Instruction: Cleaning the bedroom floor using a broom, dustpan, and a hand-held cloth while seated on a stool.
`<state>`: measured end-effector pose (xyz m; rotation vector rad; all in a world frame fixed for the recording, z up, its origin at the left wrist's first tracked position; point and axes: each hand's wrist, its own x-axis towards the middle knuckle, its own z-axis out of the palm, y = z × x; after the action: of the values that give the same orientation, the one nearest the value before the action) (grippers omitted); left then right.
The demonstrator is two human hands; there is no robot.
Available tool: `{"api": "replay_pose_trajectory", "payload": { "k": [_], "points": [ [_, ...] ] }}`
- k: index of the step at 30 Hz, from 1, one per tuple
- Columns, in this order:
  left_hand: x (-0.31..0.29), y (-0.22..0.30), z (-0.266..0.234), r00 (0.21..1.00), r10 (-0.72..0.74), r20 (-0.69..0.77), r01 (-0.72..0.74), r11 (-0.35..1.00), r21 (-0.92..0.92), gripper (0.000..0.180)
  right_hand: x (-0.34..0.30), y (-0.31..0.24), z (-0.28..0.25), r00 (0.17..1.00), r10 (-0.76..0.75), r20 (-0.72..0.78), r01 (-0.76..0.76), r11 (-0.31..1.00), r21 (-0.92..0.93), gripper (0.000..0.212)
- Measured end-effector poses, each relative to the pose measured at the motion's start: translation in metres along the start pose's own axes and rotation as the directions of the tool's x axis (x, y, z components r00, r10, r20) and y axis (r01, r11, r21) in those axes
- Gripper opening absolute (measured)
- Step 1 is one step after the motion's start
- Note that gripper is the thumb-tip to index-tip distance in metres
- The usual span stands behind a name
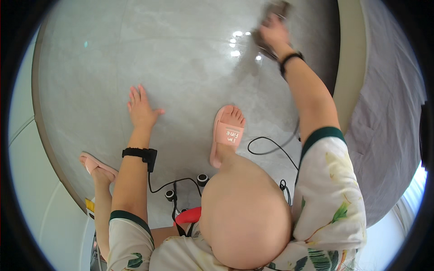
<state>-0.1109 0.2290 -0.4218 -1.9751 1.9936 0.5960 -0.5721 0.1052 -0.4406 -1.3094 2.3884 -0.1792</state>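
Our right hand [275, 34] grasps what seems a blurred brown cloth [261, 44], its length running one-to-seven o'clock; it lies at two o'clock from our spread, empty left hand [142, 113].

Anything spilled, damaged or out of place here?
No spill or damage stands out; only the slack black cable, looping near the right slipper, looks untidy. The brown item in the right hand is too blurred to judge.

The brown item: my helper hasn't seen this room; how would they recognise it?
Start at the grey fabric along the right side, then the shiny grey floor left of it. Near the top, the right hand partly covers a blurred brown item, far darker than the pink slippers.
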Motion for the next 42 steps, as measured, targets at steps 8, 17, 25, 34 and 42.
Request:
{"api": "replay_pose_trajectory", "payload": {
  "k": [8, 17, 25, 34, 42],
  "points": [
    [-0.010, -0.010, 0.005, 0.998, -0.016, -0.065, 0.013, 0.999, -0.049, 0.108, -0.195, -0.189, 0.124, 0.465, -0.856, 0.225, 0.884, 0.465, -0.053, 0.057],
    [-0.115, -0.063, 0.039, 0.974, -0.223, -0.040, 0.214, 0.965, -0.154, 0.097, -0.244, -0.107, 0.064, 0.635, -0.747, 0.198, 0.424, 0.551, 0.719, 0.059],
    [-0.035, -0.047, 0.015, 0.988, -0.049, -0.146, 0.025, 0.987, -0.161, 0.101, -0.114, 0.219, -0.035, 0.853, 0.513, 0.094, -0.410, 0.548, 0.729, 0.061],
    [-0.019, -0.039, 0.007, 0.998, -0.019, -0.051, 0.019, 1.000, 0.000, 0.100, -0.114, -0.023, 0.014, 0.984, -0.172, 0.047, 0.178, 0.966, -0.186, 0.033],
    [-0.007, -0.046, 0.017, 0.996, -0.060, 0.061, 0.056, 0.996, 0.069, 0.092, -0.247, -0.193, 0.124, 0.399, -0.890, 0.220, 0.868, 0.444, 0.221, 0.052]
  ]
}}
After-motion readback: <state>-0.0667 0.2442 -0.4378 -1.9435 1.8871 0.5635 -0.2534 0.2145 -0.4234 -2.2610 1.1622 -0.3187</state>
